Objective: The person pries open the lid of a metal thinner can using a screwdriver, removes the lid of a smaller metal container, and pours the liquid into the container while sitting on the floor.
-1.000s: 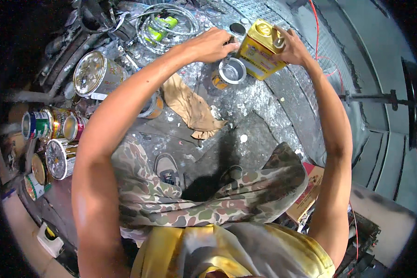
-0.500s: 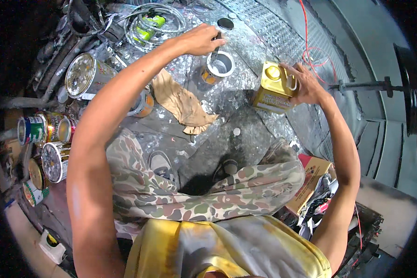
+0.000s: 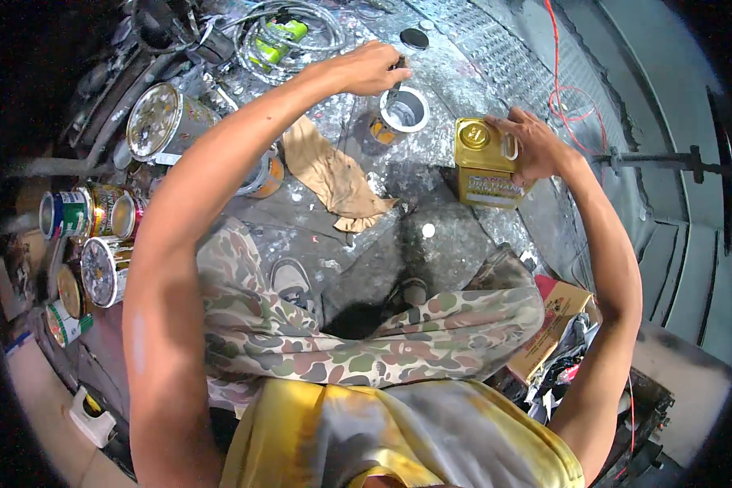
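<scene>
My left hand [image 3: 372, 68] is closed round the dark handle of a flat tool [image 3: 395, 91], perhaps a scraper, whose lower end dips into an open can [image 3: 414, 110] with a pale rim and greyish inside. A round black lid [image 3: 415, 39] lies on the floor just beyond that can. On the right, my right hand [image 3: 538, 146] grips a gold rectangular tin [image 3: 488, 175] by its top and right side. The tin stands upright near the floor, its round cap in place; whether its base touches the floor I cannot tell.
A crumpled brown cloth [image 3: 333, 180] lies before me, beside a small white disc [image 3: 428, 231]. Paint-smeared cans [image 3: 156, 122] crowd the left, and a coiled hose [image 3: 252, 41] lies behind. A red cord [image 3: 557, 65] hangs at right; a cardboard box [image 3: 555, 325] sits by my right knee.
The gold tin has turned more upright, its front now facing me, with my right hand still on it. My left hand keeps the tool in the can. The whole view has shifted slightly.
</scene>
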Motion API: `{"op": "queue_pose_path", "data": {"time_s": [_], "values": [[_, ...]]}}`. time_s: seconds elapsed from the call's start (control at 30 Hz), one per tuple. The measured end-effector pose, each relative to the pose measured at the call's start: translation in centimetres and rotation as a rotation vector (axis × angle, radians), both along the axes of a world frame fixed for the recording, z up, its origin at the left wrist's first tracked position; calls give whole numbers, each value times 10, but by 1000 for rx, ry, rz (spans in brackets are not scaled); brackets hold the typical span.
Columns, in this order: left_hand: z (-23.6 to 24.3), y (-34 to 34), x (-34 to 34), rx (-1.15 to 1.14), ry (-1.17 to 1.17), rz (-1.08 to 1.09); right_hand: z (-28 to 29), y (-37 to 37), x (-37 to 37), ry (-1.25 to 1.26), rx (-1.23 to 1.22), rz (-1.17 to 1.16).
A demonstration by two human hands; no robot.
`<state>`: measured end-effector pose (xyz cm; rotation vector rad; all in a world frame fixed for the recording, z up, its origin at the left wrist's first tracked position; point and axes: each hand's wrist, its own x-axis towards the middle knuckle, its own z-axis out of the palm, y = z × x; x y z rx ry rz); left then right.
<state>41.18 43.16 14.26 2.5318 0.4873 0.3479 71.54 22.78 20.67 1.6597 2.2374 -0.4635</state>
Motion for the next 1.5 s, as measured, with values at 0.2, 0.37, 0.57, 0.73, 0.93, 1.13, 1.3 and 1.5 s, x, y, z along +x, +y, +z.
{"op": "queue_pose_path", "data": {"time_s": [0.2,0.37,0.57,0.73,0.93,1.13,1.3,1.5], "values": [[6,-2,-4,-11,2,14,-11,27,-16,-123,-105,30],[3,0,-4,-34,-6,13,-15,43,-28,-146,-196,43],[-12,0,2,-4,-70,15,-16,46,-33,-189,-203,22],[-26,-3,13,5,-7,12,-29,56,-35,-203,-230,17],[-25,-9,20,-32,15,37,-42,60,-28,-193,-233,-43],[-28,-11,24,-6,-2,65,-36,60,-36,-222,-220,-47],[-38,-13,29,-195,-7,72,-27,59,-49,-280,-246,-100],[-31,-10,29,90,31,148,-36,61,-46,-272,-237,-119]]}}
